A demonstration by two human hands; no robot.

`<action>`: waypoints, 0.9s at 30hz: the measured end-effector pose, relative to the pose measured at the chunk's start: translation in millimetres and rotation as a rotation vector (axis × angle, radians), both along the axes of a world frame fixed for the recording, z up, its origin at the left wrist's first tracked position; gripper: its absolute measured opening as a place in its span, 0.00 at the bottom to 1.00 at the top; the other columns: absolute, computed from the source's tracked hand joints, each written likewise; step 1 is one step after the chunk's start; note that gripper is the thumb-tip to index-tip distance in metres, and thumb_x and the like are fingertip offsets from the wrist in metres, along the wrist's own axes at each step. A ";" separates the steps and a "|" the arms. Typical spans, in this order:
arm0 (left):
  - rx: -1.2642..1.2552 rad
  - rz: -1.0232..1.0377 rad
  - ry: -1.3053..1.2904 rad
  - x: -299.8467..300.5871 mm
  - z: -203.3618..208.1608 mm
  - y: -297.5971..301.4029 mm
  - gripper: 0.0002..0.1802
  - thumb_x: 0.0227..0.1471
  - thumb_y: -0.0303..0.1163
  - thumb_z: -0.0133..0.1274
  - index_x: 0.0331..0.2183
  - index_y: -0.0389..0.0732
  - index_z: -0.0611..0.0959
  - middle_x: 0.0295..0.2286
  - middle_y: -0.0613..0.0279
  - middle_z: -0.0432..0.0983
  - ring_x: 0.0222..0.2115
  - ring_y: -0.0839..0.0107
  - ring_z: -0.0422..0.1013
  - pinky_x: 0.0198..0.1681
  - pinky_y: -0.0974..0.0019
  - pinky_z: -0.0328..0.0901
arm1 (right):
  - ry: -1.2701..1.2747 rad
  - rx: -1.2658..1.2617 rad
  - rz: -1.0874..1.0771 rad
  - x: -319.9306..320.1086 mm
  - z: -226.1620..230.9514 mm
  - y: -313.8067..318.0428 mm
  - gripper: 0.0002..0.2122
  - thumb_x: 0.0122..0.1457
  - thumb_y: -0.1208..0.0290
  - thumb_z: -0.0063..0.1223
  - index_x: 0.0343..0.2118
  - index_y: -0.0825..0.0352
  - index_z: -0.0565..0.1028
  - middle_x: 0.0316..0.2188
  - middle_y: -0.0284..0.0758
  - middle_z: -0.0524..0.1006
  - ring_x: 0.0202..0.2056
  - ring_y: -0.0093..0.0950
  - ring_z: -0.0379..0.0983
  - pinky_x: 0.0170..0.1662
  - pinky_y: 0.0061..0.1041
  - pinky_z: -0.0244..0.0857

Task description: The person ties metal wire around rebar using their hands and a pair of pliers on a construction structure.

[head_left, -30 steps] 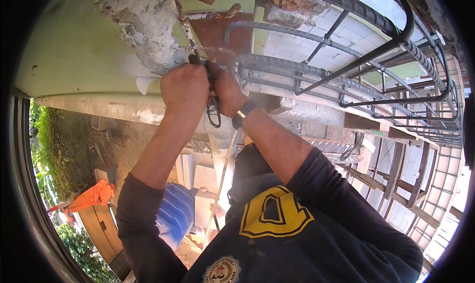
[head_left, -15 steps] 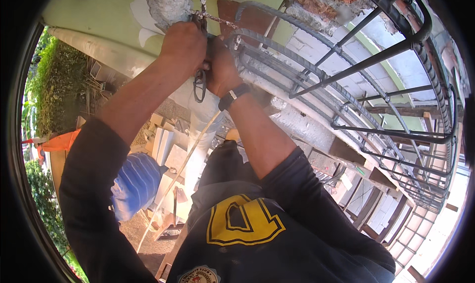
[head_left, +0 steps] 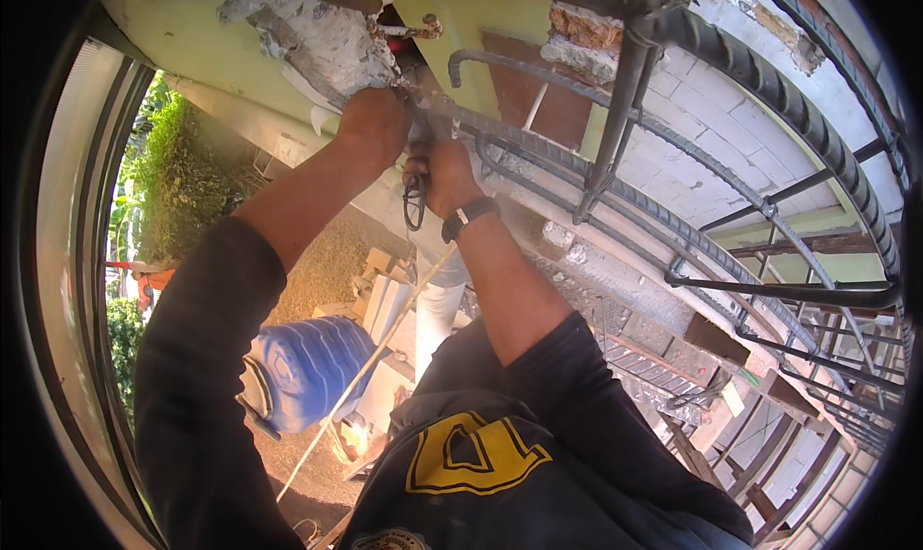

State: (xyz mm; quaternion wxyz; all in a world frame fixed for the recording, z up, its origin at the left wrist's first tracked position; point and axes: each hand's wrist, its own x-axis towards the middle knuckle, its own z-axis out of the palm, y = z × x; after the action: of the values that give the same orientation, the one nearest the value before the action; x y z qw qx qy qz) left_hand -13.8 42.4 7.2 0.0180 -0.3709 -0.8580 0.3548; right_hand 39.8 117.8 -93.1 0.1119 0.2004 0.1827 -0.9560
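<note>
My left hand (head_left: 373, 127) is closed in a fist against the broken end of a rough concrete piece (head_left: 332, 55); whatever it grips is hidden. Just to its right and slightly lower, my right hand (head_left: 448, 177) is closed, a dark watch on its wrist. From its fingers hangs a loop of dark wire (head_left: 413, 204). A dark metal piece (head_left: 420, 127) shows between both hands, too shadowed to name. The end of a ribbed steel bar (head_left: 481, 127) runs close beside my right hand.
A rebar cage (head_left: 760, 204) curves across the upper right, with bars close overhead. Broken brick (head_left: 586, 31) and a pale block wall (head_left: 692, 117) stand behind it. Far below are a blue barrel (head_left: 317, 372), a white pipe (head_left: 437, 324) and boards. Pale framing (head_left: 72, 165) runs down the left.
The view has shifted, bringing more of the blue barrel and left framing into sight. Both hands appear slightly lower and further right, still close together; the wire loop still hangs from my right hand.
</note>
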 end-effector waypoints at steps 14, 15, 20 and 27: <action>-0.108 0.153 -0.105 -1.7 8.9 26.6 0.21 0.55 0.47 0.54 0.41 0.40 0.84 0.36 0.59 0.80 0.37 0.62 0.77 0.40 0.63 0.68 | 0.017 -0.091 -0.122 -10.0 -2.2 12.7 0.17 0.69 0.49 0.31 0.41 0.55 0.69 0.26 0.29 0.71 0.19 0.20 0.61 0.20 0.23 0.53; -0.102 0.055 -0.039 -2.4 3.8 19.0 0.15 0.52 0.42 0.56 0.37 0.42 0.85 0.32 0.61 0.81 0.33 0.64 0.78 0.35 0.63 0.69 | 0.039 -0.118 -0.097 -10.7 -5.1 10.4 0.17 0.69 0.49 0.32 0.41 0.55 0.70 0.26 0.29 0.71 0.20 0.20 0.61 0.20 0.22 0.53; -0.070 -0.120 0.038 -11.8 -19.1 -12.8 0.07 0.46 0.36 0.60 0.29 0.46 0.87 0.26 0.64 0.82 0.26 0.68 0.80 0.28 0.61 0.71 | 0.080 -0.021 -0.128 -6.5 -4.0 -7.3 0.10 0.67 0.58 0.42 0.44 0.56 0.71 0.27 0.30 0.72 0.22 0.22 0.65 0.20 0.25 0.57; -0.199 0.064 -0.103 -10.5 3.7 20.9 0.19 0.53 0.45 0.52 0.36 0.42 0.88 0.39 0.56 0.82 0.43 0.61 0.76 0.45 0.58 0.69 | 0.242 0.629 -0.340 -43.3 -52.5 -17.6 0.11 0.64 0.69 0.47 0.48 0.58 0.73 0.35 0.30 0.77 0.31 0.25 0.74 0.26 0.26 0.63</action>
State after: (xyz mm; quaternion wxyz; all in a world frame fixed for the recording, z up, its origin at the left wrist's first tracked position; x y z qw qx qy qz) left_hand -24.3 63.4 10.9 -0.0746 -0.3608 -0.8298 0.4191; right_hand -3.5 100.1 -145.7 -0.1377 0.1379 0.4437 -0.8748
